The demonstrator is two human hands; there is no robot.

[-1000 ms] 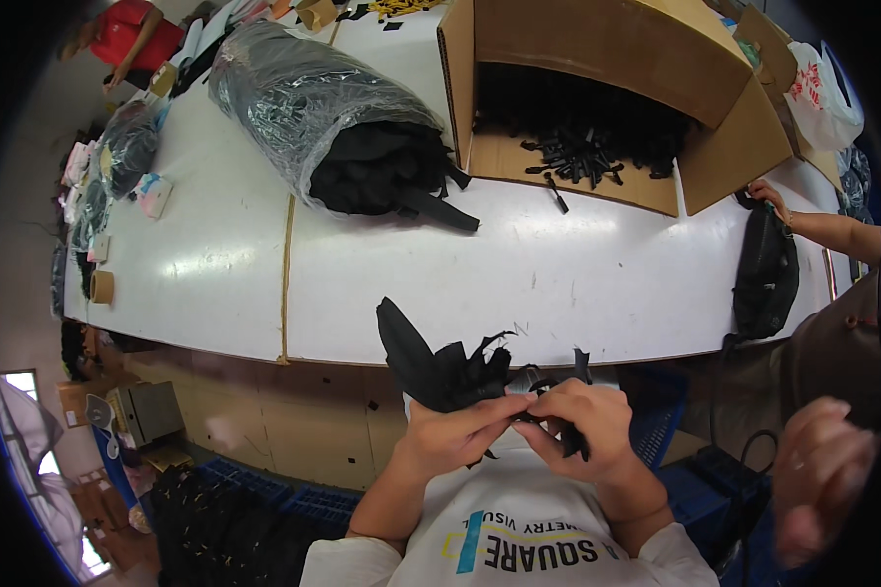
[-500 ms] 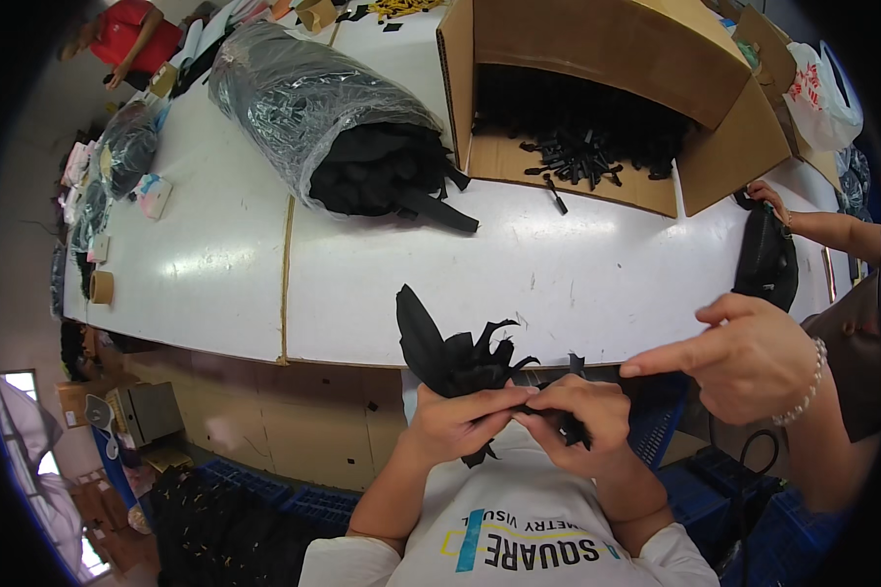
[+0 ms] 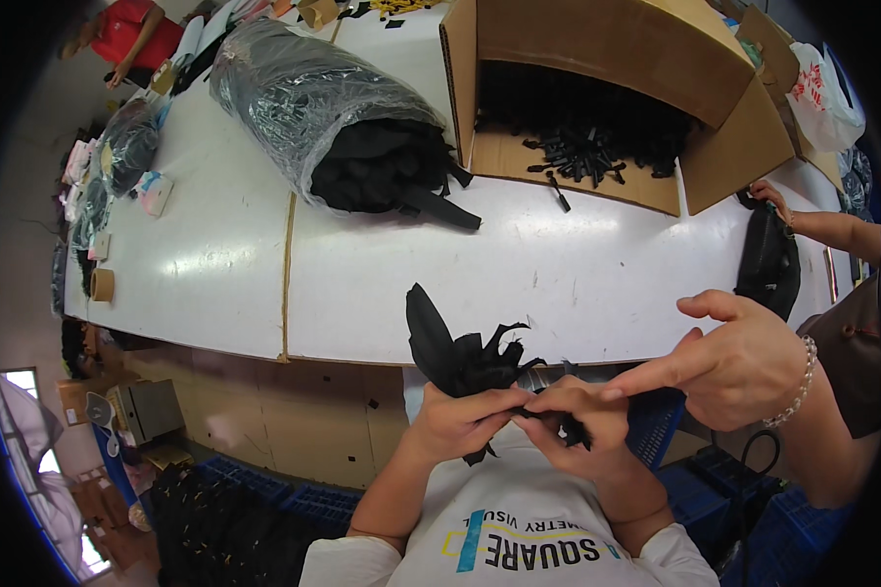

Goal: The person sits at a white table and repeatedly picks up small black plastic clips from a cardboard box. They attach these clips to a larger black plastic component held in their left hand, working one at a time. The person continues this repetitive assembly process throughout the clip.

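Observation:
Just off the table's near edge, I hold a bunch of black fabric pieces [image 3: 450,347] in front of my shirt. My left hand [image 3: 460,423] is closed round the bunch, whose strips fan out above the fingers. My right hand [image 3: 579,419] is closed beside it, pinching the black fabric with thumb and fingers; a dark end shows below its fingers. The two hands almost meet. From the right, a co-worker's hand [image 3: 739,364] with a beaded bracelet points, its index fingertip at or very near my right knuckles.
On the white table [image 3: 392,279] lies a clear plastic bag [image 3: 313,108] of black fabric pieces. An open cardboard box [image 3: 597,39] holds small black parts [image 3: 587,157]. The co-worker's other hand [image 3: 771,199] rests at a black pouch [image 3: 765,256]. Blue crates [image 3: 323,504] stand below.
The co-worker's pointing hand has moved left, bringing its fingertip to my right hand. The fabric bunch has shifted slightly right; my hands stay closed on it.

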